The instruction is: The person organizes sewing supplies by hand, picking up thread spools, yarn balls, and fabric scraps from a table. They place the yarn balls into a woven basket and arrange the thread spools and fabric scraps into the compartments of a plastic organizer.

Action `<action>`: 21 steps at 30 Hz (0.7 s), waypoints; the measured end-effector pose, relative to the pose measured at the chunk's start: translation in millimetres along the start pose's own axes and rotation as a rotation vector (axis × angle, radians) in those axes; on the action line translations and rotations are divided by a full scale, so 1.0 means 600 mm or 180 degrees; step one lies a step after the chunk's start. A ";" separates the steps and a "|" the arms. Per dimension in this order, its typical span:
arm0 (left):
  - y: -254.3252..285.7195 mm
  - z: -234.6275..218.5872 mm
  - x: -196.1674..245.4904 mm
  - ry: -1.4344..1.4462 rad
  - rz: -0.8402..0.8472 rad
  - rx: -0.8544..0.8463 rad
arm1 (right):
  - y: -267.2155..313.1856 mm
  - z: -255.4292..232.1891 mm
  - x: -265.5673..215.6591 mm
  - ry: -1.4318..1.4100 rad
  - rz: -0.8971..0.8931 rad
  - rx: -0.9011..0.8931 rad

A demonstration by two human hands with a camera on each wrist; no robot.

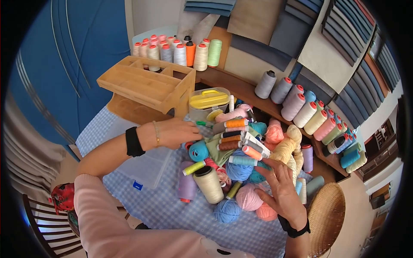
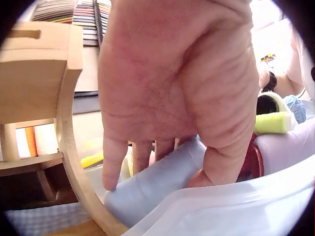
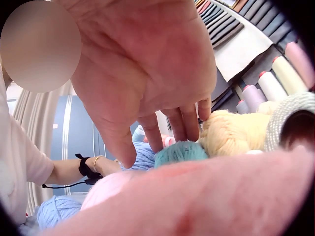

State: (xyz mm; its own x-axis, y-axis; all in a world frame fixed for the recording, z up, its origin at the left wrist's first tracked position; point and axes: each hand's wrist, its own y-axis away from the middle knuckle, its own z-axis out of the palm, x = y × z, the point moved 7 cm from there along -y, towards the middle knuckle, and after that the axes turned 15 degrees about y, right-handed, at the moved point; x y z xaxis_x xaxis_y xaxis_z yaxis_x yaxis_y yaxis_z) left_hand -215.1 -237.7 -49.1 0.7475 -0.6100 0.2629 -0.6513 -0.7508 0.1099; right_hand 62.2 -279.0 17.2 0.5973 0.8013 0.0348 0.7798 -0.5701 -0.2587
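Note:
Thumb and fingers of my left hand (image 1: 180, 131) hold a pale blue-grey cone of thread (image 2: 152, 179), seen in the left wrist view and covered by the hand in the head view. It is at the left side of a pile of thread spools and yarn. My right hand (image 1: 282, 193) reaches over the pile's right side, fingers loosely extended. In the right wrist view its fingertips are right at a teal yarn ball (image 3: 181, 152), between a blue yarn ball (image 3: 142, 155) and cream-yellow yarn (image 3: 231, 132). A pink yarn ball (image 1: 248, 198) lies under the thumb.
A wooden organizer (image 1: 142, 101) stands behind the left hand, beside a clear box with a yellow handle (image 1: 210, 99). A translucent plastic piece (image 1: 148, 172) lies on the checked cloth (image 1: 172, 223). Thread cones (image 1: 307, 114) line the shelf; a woven basket (image 1: 329, 215) is at right.

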 end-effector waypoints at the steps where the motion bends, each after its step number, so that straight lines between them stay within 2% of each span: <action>1: 0.006 -0.005 0.001 -0.0017 0.0016 -0.0004 | 0.000 -0.001 0.001 -0.0014 0.0004 -0.0002; 3: 0.020 -0.027 0.007 0.0251 0.0125 0.0350 | 0.001 -0.003 0.003 -0.0027 0.0023 -0.0001; 4: 0.025 -0.036 0.013 0.0230 0.0147 0.0338 | 0.002 -0.003 0.003 -0.0050 0.0019 -0.0016; 6: 0.037 -0.052 0.012 0.0935 -0.0340 0.0196 | 0.004 0.000 0.004 -0.0044 0.0063 -0.0063; 9: 0.044 -0.071 0.019 0.1215 -0.0611 0.0249 | 0.008 0.007 0.007 -0.0028 0.0081 -0.0099; 13: 0.043 -0.125 0.049 0.1061 -0.0738 0.0464 | 0.012 0.009 0.009 -0.0047 0.0037 -0.0038; 15: 0.036 -0.180 0.066 0.1017 -0.0226 0.1439 | 0.013 0.010 0.010 -0.0050 0.0016 -0.0037; 16: 0.021 -0.190 0.062 0.0992 -0.0238 0.1436 | 0.012 0.010 0.011 -0.0037 -0.0001 -0.0043; 18: -0.013 -0.227 0.044 0.0990 -0.0082 0.2053 | 0.008 0.001 0.010 -0.0009 -0.0079 0.0005; 21: -0.075 -0.248 0.014 0.1259 -0.0208 0.2092 | 0.000 -0.021 0.017 -0.0084 -0.0172 0.0012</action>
State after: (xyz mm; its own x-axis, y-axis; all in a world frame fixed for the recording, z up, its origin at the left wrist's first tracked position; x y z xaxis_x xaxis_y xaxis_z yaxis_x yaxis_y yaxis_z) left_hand -198.8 -171.0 91.0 0.5992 -0.5160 0.6121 -0.3035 -0.8539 -0.4228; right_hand 70.7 -272.9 29.7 0.5491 0.8354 0.0234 0.8101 -0.5252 -0.2607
